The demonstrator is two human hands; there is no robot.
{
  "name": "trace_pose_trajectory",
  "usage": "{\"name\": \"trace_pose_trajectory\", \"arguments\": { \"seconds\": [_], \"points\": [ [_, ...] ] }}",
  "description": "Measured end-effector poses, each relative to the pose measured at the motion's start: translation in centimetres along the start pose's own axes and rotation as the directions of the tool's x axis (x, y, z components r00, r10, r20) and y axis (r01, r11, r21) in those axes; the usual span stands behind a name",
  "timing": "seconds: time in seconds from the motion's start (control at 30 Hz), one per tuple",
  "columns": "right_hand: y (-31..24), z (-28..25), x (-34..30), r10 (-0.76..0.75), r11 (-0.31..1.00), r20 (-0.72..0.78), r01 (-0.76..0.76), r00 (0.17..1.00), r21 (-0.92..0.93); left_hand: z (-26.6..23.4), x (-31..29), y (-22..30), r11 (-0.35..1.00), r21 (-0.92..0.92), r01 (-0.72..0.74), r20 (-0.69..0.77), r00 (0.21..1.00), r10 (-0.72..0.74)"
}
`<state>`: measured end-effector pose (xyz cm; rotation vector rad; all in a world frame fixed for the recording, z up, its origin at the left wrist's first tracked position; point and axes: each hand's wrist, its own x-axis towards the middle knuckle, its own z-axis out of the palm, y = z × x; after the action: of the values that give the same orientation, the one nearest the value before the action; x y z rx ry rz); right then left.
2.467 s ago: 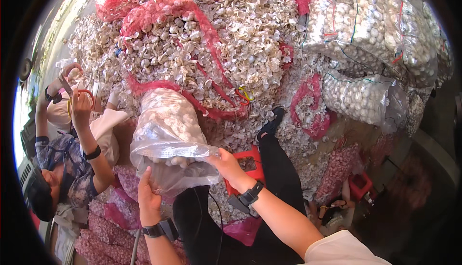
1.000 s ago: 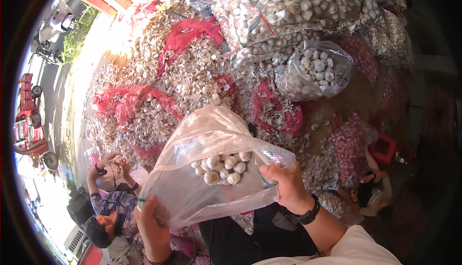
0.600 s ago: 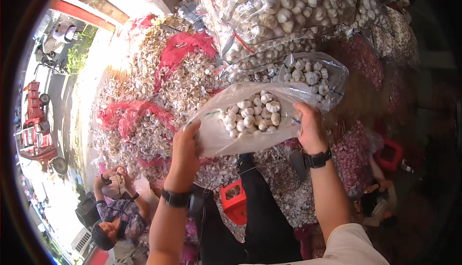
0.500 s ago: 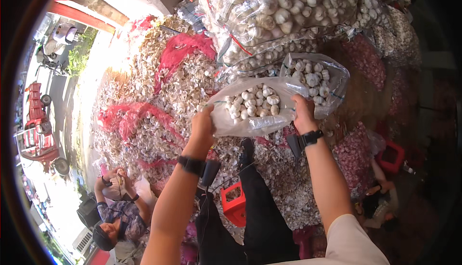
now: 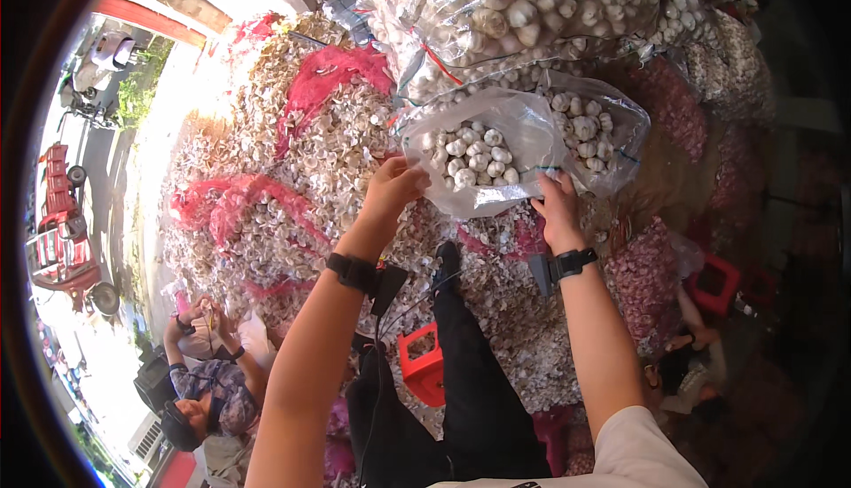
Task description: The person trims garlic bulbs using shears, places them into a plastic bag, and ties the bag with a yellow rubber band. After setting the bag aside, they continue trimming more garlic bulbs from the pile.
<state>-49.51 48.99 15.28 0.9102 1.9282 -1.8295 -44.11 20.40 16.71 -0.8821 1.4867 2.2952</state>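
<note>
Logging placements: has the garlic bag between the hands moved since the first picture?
Yes: the garlic bag went rightward and away, from left of the red stool to beyond it.

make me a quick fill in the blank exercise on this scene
1. The left hand and right hand are at the rim of a bag containing bulbs of ____.
2. In the picture, a second bag sits to its ____.
3. The colour of the stool between the legs is ____.

Missing words: garlic; right; red.
</note>
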Motion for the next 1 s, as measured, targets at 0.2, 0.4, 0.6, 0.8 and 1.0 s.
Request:
{"name": "trace_pose_trajectory", "arguments": {
  "seconds": [0.2, 0.4, 0.6, 0.8, 1.0],
  "points": [
    [1.8, 0.8, 0.4, -0.367, 0.841, 0.437, 0.494, 0.821, -0.221, -2.1, -1.6, -2.6, 0.998, 0.033, 0.059, -0.105, 0.993, -0.055],
    [-1.7, -10.8, 17.4, -0.833, -0.353, 0.473, 0.381, 0.288, -0.854, -1.7, -1.3, -5.3, 0.984, 0.073, 0.163, -0.069, 0.985, -0.158],
    [4.0, -8.1, 19.8, -0.512, 0.283, 0.091, 0.268, 0.854, -0.921, -1.4, -1.0, -5.2, 0.973, 0.042, 0.226, -0.039, 0.974, -0.224],
    [8.3, -4.0, 13.6, -0.560, 0.491, 0.340, 0.633, 0.755, -0.598, -0.2, 0.5, -5.4, 0.984, -0.027, 0.174, 0.046, 0.984, -0.173],
    [6.3, -2.3, 14.4, -0.660, 0.410, 0.371, 0.727, 0.653, -0.550, 0.5, -0.5, -7.2, 0.980, -0.069, 0.187, 0.142, 0.974, -0.176]
  ]
}}
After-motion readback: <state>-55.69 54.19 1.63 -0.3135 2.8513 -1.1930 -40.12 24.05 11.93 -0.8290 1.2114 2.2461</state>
